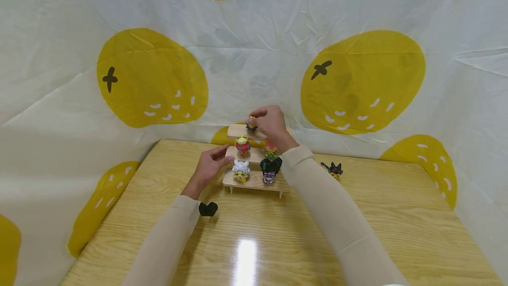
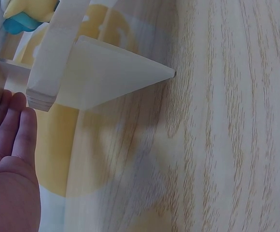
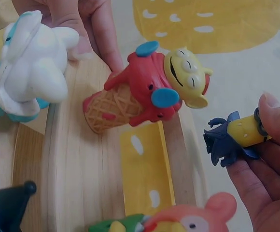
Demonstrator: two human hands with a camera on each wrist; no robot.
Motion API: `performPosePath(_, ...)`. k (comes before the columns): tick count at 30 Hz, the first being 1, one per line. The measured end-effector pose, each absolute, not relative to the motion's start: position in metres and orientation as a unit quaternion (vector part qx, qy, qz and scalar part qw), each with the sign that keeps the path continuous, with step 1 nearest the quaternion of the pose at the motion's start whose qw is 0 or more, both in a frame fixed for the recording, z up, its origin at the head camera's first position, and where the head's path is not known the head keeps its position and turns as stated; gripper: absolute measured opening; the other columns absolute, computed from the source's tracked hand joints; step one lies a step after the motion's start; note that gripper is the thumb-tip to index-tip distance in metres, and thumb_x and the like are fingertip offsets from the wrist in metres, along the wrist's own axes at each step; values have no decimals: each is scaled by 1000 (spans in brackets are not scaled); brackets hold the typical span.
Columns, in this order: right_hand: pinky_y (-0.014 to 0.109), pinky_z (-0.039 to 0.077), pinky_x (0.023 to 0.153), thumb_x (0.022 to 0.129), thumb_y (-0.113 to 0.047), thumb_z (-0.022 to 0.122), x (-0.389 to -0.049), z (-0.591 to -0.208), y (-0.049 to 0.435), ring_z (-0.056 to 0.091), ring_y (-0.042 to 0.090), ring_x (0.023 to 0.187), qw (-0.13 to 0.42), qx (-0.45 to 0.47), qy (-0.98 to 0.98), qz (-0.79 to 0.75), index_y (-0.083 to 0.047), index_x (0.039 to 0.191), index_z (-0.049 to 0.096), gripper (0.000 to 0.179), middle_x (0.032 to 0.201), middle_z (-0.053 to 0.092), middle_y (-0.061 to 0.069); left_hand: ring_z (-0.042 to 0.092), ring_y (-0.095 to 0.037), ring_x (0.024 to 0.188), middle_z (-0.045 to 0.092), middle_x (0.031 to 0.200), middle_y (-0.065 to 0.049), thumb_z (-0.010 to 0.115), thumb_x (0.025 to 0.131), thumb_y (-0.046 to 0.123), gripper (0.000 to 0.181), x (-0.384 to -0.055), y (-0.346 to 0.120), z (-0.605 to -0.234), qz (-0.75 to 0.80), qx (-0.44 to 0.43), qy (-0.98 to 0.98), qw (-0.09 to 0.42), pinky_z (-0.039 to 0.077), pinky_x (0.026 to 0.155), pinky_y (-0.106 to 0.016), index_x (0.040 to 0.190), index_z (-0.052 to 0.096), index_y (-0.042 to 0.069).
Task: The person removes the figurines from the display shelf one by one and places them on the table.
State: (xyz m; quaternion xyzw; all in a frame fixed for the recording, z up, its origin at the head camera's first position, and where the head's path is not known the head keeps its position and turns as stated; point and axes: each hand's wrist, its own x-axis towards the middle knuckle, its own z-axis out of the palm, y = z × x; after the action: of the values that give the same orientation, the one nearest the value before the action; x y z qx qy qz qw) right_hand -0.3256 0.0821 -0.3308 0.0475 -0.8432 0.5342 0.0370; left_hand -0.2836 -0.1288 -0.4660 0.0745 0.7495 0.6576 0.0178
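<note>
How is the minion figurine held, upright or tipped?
Upright: in the head view, the minion figurine, pinched by the right hand, has its yellow head above its blue outfit.

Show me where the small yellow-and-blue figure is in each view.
Head: the figure is at the centre, pinched in the right hand.
Left wrist: not in it.
Right wrist: right of centre, about mid-height, in the same hand.
Shared landmark: the tiered wooden stand, in all three views.
</note>
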Motion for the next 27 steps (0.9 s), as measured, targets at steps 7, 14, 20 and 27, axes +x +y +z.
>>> performPosePath(7, 45, 60, 98, 93, -19, 81, -325, -328, 89, 67, 30, 111, 43, 51, -850, 522, -5, 112, 81, 24, 116, 78, 14, 52, -35, 145, 52, 156, -21, 72, 100, 15, 60, -283, -129, -465, 659, 75, 748, 13, 50, 115, -44, 153, 49, -1)
performPosePath(14, 45, 59, 98, 94, -19, 80, -324, -327, 92, 67, 30, 111, 40, 49, -849, 525, -5, 111, 81, 23, 117, 77, 14, 51, -34, 146, 51, 157, -20, 72, 100, 17, 61, -283, -128, -465, 654, 73, 753, 13, 48, 116, -45, 154, 49, 0)
performPosePath(20, 44, 60, 96, 94, -19, 80, -324, -329, 96, 68, 29, 109, 40, 46, -848, 526, -5, 111, 81, 22, 116, 77, 14, 51, -32, 146, 52, 157, -18, 72, 100, 16, 59, -283, -129, -466, 656, 71, 751, 18, 48, 117, -44, 154, 50, 1)
performPosePath(27, 45, 59, 96, 94, -18, 80, -324, -331, 102, 67, 30, 111, 47, 38, -852, 521, -4, 111, 81, 23, 117, 77, 15, 52, -34, 146, 52, 157, -20, 72, 100, 16, 60, -283, -129, -466, 654, 76, 752, 11, 51, 114, -42, 154, 49, 0)
